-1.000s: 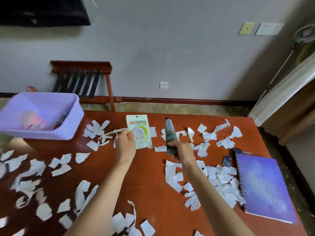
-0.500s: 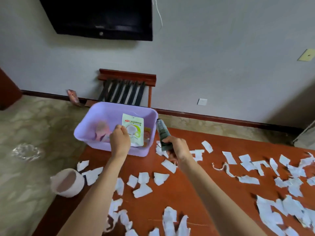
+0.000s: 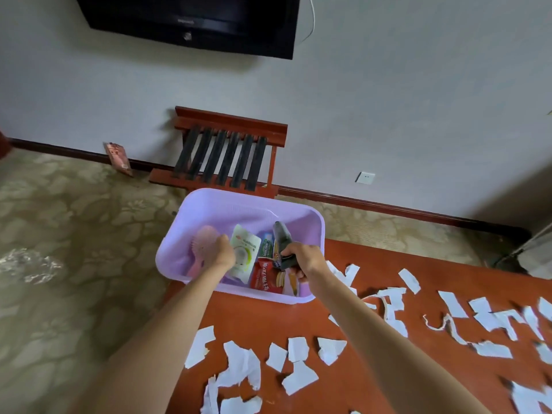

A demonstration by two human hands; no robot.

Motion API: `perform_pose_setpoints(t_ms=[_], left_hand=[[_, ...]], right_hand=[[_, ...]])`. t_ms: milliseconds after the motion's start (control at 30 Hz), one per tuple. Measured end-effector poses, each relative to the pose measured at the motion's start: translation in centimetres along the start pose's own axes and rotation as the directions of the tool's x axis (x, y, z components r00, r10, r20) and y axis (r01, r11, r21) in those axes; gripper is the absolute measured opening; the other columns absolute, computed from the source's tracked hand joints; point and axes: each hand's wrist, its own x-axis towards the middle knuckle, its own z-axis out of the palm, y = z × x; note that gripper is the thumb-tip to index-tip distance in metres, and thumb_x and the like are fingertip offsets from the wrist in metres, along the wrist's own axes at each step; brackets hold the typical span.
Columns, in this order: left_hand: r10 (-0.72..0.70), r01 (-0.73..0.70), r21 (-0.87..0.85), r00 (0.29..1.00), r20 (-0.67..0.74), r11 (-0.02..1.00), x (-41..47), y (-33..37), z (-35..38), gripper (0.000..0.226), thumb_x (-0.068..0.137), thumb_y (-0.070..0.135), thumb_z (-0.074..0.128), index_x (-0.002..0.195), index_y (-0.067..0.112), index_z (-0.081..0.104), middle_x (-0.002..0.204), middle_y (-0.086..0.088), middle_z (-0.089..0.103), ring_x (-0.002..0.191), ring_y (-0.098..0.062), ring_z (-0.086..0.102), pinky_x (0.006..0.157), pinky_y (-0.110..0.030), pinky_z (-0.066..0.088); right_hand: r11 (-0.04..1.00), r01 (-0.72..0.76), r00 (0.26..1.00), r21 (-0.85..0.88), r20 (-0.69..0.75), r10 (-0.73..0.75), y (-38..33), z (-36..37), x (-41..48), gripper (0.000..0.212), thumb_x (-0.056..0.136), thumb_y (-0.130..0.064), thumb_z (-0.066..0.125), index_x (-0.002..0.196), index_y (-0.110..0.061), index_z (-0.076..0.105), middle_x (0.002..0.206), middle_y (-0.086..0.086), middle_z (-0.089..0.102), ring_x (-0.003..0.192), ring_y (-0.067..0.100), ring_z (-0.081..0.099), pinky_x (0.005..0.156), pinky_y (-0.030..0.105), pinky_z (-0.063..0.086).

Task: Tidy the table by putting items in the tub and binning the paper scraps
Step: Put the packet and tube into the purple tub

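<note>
We have carried the white pouch (image 3: 245, 252), in our left hand (image 3: 222, 253), and the dark tube (image 3: 282, 243), in our right hand (image 3: 304, 258), from over the table (image 3: 268, 312) into the lilac tub (image 3: 239, 201) (both now below its rim).

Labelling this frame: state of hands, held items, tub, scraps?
Left hand: grips white pouch over tub.
Right hand: grips dark tube over tub.
Tub: upright at table corner, holds pink brush, snack packets.
Paper scraps: scattered on table, unbinned.
</note>
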Motion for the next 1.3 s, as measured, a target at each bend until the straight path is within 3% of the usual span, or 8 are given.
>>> perform_pose_setpoints(t_ms=[200,433,567,667,867,1133,1200,1300], left_hand=[[-0.002,-0.039,0.236,0.985,0.172,0.971,1.8,-1.5,1.1,0.035,0.096,0.007,0.037,0.127,0.000,0.053,0.133,-0.018,0.054,0.123,-0.031,0.052,0.093,-0.033,0.043],[0.042,-0.079,0.202,0.982,0.184,0.976,3.1,-2.6,1.1,0.021,0.090,0.014,0.048,0.105,0.005,0.059,0.116,-0.015,0.063,0.104,-0.031,0.060,0.080,-0.033,0.048],[-0.030,0.049,-0.149,0.991,0.128,0.988,4.1,-1.3,-2.0,0.026,0.090,0.009,0.047,0.109,-0.006,0.055,0.103,-0.024,0.064,0.090,-0.039,0.066,0.079,-0.043,0.057],[-0.034,0.265,-0.573,0.924,0.381,0.776,3.8,-0.8,-4.8,0.022,0.096,0.013,0.042,0.101,-0.006,0.051,0.083,-0.024,0.060,0.069,-0.035,0.063,0.063,-0.042,0.055],[0.077,0.298,-0.668,0.879,0.471,0.682,3.5,-1.5,-5.3,0.013,0.095,0.010,0.050,0.085,0.002,0.049,0.071,-0.016,0.055,0.051,-0.018,0.062,0.057,-0.032,0.055],[0.069,0.050,-0.371,0.951,0.302,0.927,5.6,-2.1,-3.5,0.020,0.080,0.004,0.069,0.076,-0.005,0.052,0.075,-0.024,0.053,0.076,-0.035,0.060,0.047,-0.026,0.046],[0.074,-0.018,-0.203,0.959,0.272,0.979,5.7,-2.1,-2.9,0.046,0.075,0.012,0.075,0.107,-0.012,0.053,0.107,-0.029,0.059,0.104,-0.042,0.058,0.069,-0.040,0.051],[0.069,-0.073,0.010,0.979,0.190,0.997,5.2,-2.5,-2.0,0.054,0.072,0.015,0.077,0.117,-0.004,0.054,0.118,-0.017,0.059,0.110,-0.033,0.058,0.089,-0.038,0.050]], right_hand=[[0.999,-0.027,1.000,-0.020,-0.009,0.027,0.1,0.8,1.9,0.029,0.080,-0.012,0.058,0.052,-0.011,0.052,0.029,0.000,0.045,0.026,0.011,0.027,0.035,0.013,0.019],[0.998,-0.034,0.999,-0.056,-0.005,0.033,0.0,2.0,2.4,0.029,0.080,-0.012,0.058,0.052,-0.011,0.051,0.027,-0.003,0.043,0.019,0.007,0.027,0.032,0.012,0.019],[0.995,-0.003,0.999,-0.097,0.040,0.007,-0.7,3.4,2.3,0.029,0.082,-0.014,0.058,0.054,-0.013,0.052,0.040,0.003,0.047,0.029,0.011,0.033,0.035,0.017,0.023],[0.996,0.018,0.994,-0.085,0.112,-0.008,-0.8,5.1,2.6,0.032,0.083,-0.015,0.058,0.052,-0.013,0.052,0.045,0.006,0.044,0.028,0.011,0.030,0.034,0.016,0.022],[0.980,0.005,0.961,-0.199,0.272,0.050,-1.4,9.6,3.6,0.032,0.092,-0.017,0.051,0.060,-0.012,0.048,0.046,0.003,0.051,0.029,0.008,0.034,0.033,0.011,0.019],[0.806,0.158,0.894,-0.571,0.430,0.129,-0.7,11.5,5.2,0.035,0.101,-0.027,0.035,0.068,-0.015,0.040,0.063,-0.001,0.040,0.052,0.009,0.037,0.046,0.019,0.031],[0.782,0.157,0.889,-0.603,0.431,0.154,-0.2,12.1,5.8,0.034,0.101,-0.026,0.034,0.070,-0.014,0.040,0.064,-0.001,0.038,0.052,0.008,0.034,0.044,0.016,0.028],[0.689,0.206,0.905,-0.695,0.403,0.135,0.8,13.1,7.0,0.025,0.101,-0.023,0.031,0.083,-0.013,0.045,0.070,0.002,0.041,0.059,0.012,0.037,0.053,0.021,0.032]])
